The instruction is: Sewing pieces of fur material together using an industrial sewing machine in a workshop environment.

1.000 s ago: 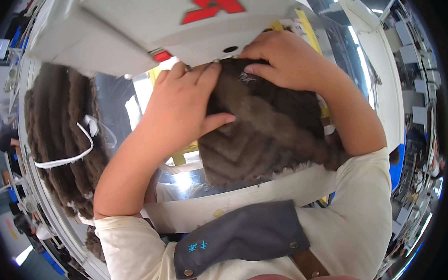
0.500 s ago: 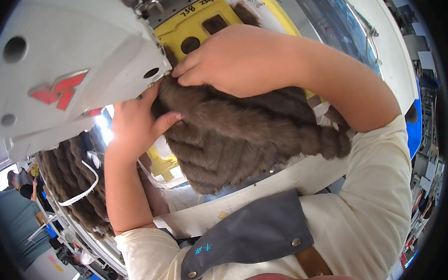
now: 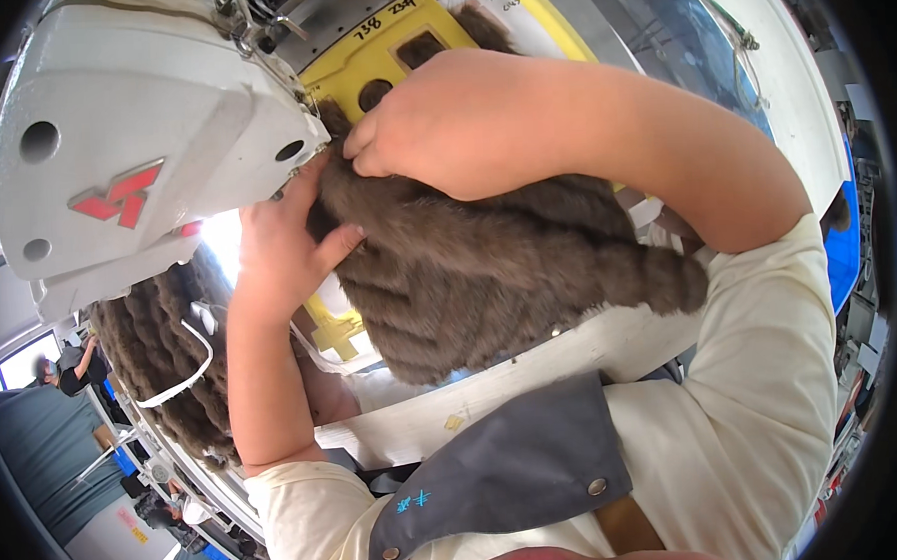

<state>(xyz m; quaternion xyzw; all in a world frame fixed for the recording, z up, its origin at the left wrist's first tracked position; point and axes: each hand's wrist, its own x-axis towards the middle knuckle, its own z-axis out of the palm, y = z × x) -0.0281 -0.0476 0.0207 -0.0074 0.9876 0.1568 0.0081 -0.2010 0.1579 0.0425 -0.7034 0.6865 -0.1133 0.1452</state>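
A thick brown fur piece (image 3: 487, 248) hangs bunched in front of me, its upper end against the white sewing machine head (image 3: 187, 141). My left hand (image 3: 285, 242) grips its left edge, with the thumb laid over the fur and the fingertips partly hidden beneath the machine head. From the right, my right hand (image 3: 442, 125) reaches across; its curled fingers pinch the top edge of the fur close to the machine. The fur's lower right end rests near my right sleeve. Where exactly the machine meets the fur is hidden.
Behind my right hand lies a yellow template (image 3: 339, 70) with cut-out holes. More brown fur (image 3: 162, 363) with a white strap (image 3: 187, 376) is on the left. A white table edge (image 3: 494, 398) runs before my apron, and a blue bin (image 3: 842, 233) stands at far right.
The whole view has shifted slightly, so the machine sits a little further right. Both hands keep hold of the fur beside the machine, with only slight finger movement.
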